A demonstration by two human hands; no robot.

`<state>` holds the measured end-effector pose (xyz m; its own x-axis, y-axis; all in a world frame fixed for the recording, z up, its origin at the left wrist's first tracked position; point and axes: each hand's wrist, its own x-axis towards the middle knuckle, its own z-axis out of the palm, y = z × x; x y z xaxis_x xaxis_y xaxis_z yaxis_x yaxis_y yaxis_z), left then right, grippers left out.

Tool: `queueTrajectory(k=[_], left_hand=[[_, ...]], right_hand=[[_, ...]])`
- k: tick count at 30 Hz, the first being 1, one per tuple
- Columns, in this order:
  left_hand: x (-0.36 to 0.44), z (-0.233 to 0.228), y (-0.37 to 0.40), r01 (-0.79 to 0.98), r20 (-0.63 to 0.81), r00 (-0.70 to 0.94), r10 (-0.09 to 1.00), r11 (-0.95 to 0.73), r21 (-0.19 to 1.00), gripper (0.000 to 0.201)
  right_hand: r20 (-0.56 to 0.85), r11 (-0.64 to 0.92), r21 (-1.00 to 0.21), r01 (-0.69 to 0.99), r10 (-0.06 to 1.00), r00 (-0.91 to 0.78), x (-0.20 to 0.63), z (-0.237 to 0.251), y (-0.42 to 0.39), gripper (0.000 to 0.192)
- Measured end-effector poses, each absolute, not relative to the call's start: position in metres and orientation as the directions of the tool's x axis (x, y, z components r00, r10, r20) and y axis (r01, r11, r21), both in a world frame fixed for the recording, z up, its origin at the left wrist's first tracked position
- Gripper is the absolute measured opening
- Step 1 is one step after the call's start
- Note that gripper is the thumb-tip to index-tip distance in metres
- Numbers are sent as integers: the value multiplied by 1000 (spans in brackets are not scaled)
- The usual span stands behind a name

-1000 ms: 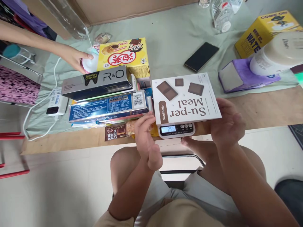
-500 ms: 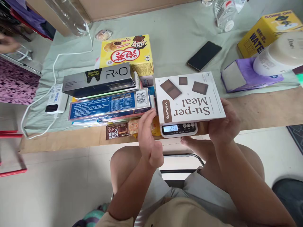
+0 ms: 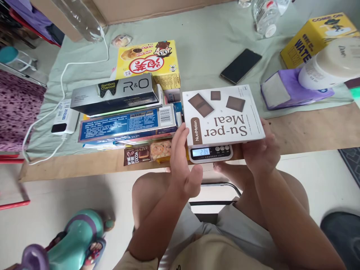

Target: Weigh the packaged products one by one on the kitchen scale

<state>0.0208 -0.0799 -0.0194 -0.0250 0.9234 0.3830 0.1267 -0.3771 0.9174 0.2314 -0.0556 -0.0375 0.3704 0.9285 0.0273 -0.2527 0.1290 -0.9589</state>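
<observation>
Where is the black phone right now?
In the head view, the black phone lies face up on the green cloth, upper right, behind the Su-per Meal box and left of the purple box.
</observation>
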Motion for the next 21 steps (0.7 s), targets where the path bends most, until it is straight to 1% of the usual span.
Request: queueTrajectory(k=[2,5,8,10,12,15,17,19,20,21], left_hand=[[22,-19,-78,97,446,12,895,-445,890,73],[25,-22,-74,96,505,20,863,-505,858,73],[29,-25,-70,102,581,42,813,-582,807,76],[30,-25,-68,68,623,66,779,-626,777,76],[29,-23,-68,13,647,93,757,-650,760,74],[23,-17,-68,-50,651,112,751,-650,758,68],[17,-10,-69,-55,625,104,774,-623,781,65],[7,2,-72,-43,554,85,828,-552,832,66],[2,9,-74,-37,507,73,859,-505,862,69],[-4,18,-77,-35,463,61,884,-462,886,71]], right_hand=[[-6,105,-958,-267,923,386,231,-35,-59,62],[-53,98,-948,-302,889,454,226,-30,-62,53],[-70,133,-931,-340,849,524,216,-26,-64,41],[-79,157,-921,-355,819,568,209,-22,-65,32],[-60,199,-914,-352,794,605,202,-17,-66,29],[58,313,-905,-289,762,645,192,-5,-68,35],[173,383,-892,-238,777,605,183,5,-71,40],[255,411,-877,-247,836,487,172,16,-77,46],[261,392,-878,-276,874,410,165,22,-82,49],[218,321,-894,-311,921,323,158,29,-88,53]])
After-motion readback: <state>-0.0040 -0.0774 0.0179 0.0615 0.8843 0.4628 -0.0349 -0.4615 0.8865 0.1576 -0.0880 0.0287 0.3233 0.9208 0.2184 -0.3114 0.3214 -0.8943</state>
